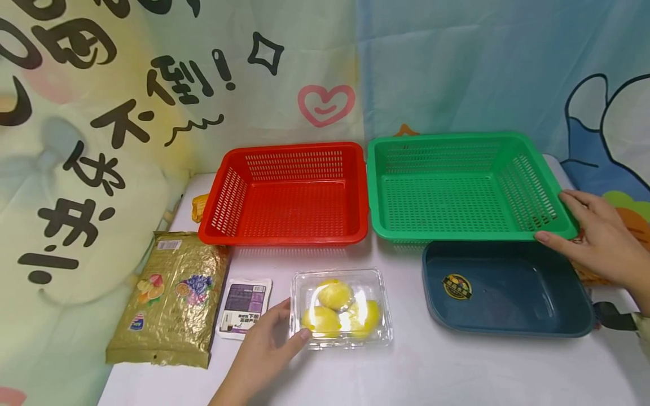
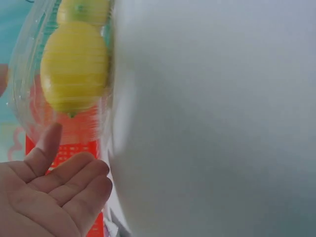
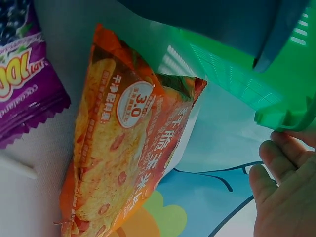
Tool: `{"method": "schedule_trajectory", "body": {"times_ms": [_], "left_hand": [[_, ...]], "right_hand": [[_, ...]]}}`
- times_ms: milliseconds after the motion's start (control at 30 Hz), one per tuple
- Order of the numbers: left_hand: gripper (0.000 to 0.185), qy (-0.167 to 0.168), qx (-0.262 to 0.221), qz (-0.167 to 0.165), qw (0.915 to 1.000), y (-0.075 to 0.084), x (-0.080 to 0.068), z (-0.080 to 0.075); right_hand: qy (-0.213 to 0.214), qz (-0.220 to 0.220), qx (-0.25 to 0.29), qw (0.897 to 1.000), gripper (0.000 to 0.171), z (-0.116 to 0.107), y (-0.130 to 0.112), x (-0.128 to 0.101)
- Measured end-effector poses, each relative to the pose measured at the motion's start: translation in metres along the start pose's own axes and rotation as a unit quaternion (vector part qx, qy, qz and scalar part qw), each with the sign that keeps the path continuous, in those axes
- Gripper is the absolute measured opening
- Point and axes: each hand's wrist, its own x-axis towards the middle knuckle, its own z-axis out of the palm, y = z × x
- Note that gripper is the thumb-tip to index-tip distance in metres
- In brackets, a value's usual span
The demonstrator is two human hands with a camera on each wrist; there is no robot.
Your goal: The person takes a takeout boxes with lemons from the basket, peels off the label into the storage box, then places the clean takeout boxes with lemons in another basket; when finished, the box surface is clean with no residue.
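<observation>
A clear plastic box of yellow lemons (image 1: 337, 326) lies at the front middle of the table. At its left end is my left hand (image 1: 271, 341), thumb at the near corner and forefinger beside the end wall; in the left wrist view the other fingers of this hand (image 2: 59, 190) are loosely bent below the box. My right hand (image 1: 601, 231) holds the near right corner of the green basket (image 1: 437, 234), thumb on top of the rim. From the right wrist view, its fingertips (image 3: 276, 143) sit under that rim.
A red basket (image 1: 284, 241) stands left of the green one. A dark blue basin (image 1: 508, 304) sits before the green basket. At left lie a gold bag (image 1: 170, 316) and a small pouch (image 1: 246, 307). An orange snack bag (image 3: 123, 143) and purple packet (image 3: 29, 84) lie at right.
</observation>
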Motion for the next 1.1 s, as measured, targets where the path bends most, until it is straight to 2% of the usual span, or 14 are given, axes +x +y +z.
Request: {"method": "schedule_trajectory", "body": {"times_ms": [167, 300, 400, 700, 900, 1100], "left_hand": [[0.047, -0.009, -0.049, -0.028, 0.9984, 0.0, 0.0, 0.004], [0.042, -0.023, -0.103, -0.03, 0.994, 0.0, 0.0, 0.007], [0.044, -0.032, -0.124, -0.032, 0.9912, 0.001, 0.0, 0.008], [0.046, -0.032, -0.135, -0.067, 0.9881, 0.007, 0.003, 0.006], [0.038, -0.027, -0.161, -0.068, 0.9843, 0.012, 0.006, 0.007], [0.037, -0.029, -0.183, -0.069, 0.9803, 0.013, 0.007, 0.007]], "right_hand": [[0.001, 0.001, 0.006, 1.0, 0.102, 0.001, 0.001, 0.0], [0.002, -0.001, 0.007, 1.0, 0.101, 0.002, 0.001, 0.0], [0.001, 0.001, 0.01, 1.0, 0.101, 0.002, 0.001, -0.001], [0.004, -0.001, 0.018, 1.0, 0.1, 0.003, 0.001, -0.002], [0.005, -0.002, 0.021, 1.0, 0.101, 0.003, 0.001, -0.002], [0.006, -0.001, 0.018, 1.0, 0.101, 0.004, 0.001, -0.002]]}}
